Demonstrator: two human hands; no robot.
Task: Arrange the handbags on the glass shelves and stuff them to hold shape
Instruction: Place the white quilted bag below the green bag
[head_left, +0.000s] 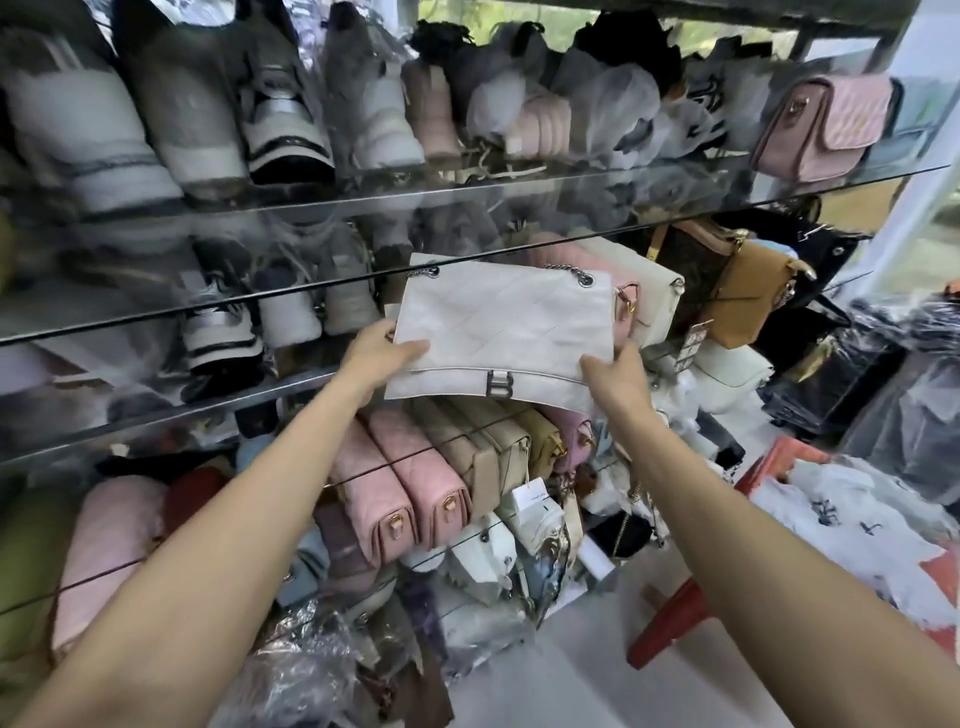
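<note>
Bag in hand: a flat white quilted leather handbag with a grey chain strap and a dark metal B clasp, held up in front of the middle glass shelf, its clasp edge toward the person.
Left hand: the left hand grips the bag's lower left corner, thumb on the front face and the other fingers hidden behind it.
Right hand: the right hand holds the lower right corner, thumb on the front; the fingers behind are hidden, so how tightly they curl I cannot tell.
Shape of the bag: it looks thin and flat, so I judge that it is not yet stuffed, but the inside is not visible.
Already done: the top glass shelf carries a full row of bags, many in clear plastic wraps, with a pink quilted flap bag at the right end.
Also done: below the hands, two pink quilted bags with gold clasps and some beige bags stand side by side.
Place for this bag: beside a cream bag and a pink bag on the middle shelf, just behind the held bag; this seems the likely spot.
Left to do: loose bags and white paper pieces lie low on the right, so I judge the task is well along but not finished.
</note>
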